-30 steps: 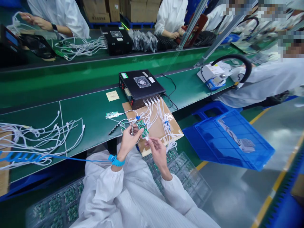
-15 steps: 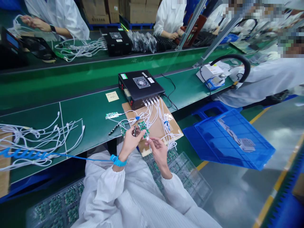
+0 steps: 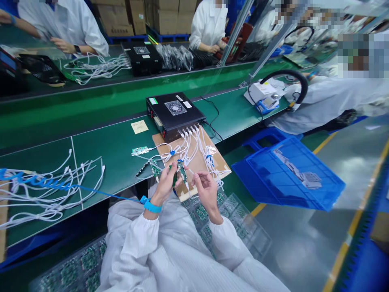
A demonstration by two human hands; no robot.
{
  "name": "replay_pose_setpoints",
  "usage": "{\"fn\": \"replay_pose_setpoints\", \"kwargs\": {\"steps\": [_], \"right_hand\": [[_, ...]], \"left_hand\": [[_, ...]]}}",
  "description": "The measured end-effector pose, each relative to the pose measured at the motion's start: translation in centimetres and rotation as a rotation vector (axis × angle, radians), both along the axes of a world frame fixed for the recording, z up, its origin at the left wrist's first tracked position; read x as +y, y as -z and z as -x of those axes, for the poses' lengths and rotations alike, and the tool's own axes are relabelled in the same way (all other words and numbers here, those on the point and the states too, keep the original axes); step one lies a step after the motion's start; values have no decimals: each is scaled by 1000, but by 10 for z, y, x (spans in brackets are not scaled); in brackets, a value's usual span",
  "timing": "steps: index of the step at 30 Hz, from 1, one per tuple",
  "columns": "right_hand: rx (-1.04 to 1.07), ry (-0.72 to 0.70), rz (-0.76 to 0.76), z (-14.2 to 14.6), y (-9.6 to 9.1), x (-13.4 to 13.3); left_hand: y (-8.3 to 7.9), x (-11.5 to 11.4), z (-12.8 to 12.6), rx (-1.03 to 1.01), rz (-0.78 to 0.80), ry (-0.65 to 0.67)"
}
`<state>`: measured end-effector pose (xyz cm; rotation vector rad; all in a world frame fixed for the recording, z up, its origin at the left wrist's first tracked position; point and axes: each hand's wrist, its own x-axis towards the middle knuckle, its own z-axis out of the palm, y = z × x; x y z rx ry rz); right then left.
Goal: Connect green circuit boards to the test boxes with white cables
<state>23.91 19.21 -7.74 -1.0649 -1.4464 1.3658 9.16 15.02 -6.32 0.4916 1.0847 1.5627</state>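
Observation:
My left hand [image 3: 164, 185], with a blue wrist strap [image 3: 151, 205], is closed on a green circuit board [image 3: 182, 173] above the cardboard sheet. A second green board edge shows between its fingers. A white plug sits at the lower end of the front board. My right hand [image 3: 207, 191] is just right of the board, thumb and fingers pinched on a thin white cable [image 3: 191, 170]; its fingertips are partly blurred. Two other boards, a cabled green board [image 3: 140, 151] and a green board [image 3: 155, 167], lie left of my hands.
A black box with a fan [image 3: 176, 108] feeds several white cables over the cardboard sheet [image 3: 202, 160]. Loose white cables [image 3: 54, 190] lie at left, near a yellow note [image 3: 139, 127]. A blue crate [image 3: 330, 182] stands right; clear trays [image 3: 240, 219] of boards sit below. Co-workers sit opposite and right.
The board in my left hand has turned from face-on to nearly edge-on. My right hand has come away from the plug at its lower end and shifted slightly right.

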Motion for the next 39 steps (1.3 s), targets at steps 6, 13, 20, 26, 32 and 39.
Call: {"fn": "replay_pose_setpoints", "kwargs": {"steps": [6,13,20,26,32,39], "right_hand": [[63,-60,-57,7,-6,2],[76,-45,-139,8,-5,3],[17,-46,-225,7,-4,3],[-20,-41,-273,6,-1,5],[-73,-25,-358,6,-5,4],[-78,-15,-399,7,-5,4]], "left_hand": [[-1,1,-8,-86,72,23],[-1,1,-12,-98,96,116],[0,2,-11,-75,110,119],[-2,3,-11,-59,121,129],[-5,3,-11,-43,98,112],[-7,4,-14,-32,108,57]]}}
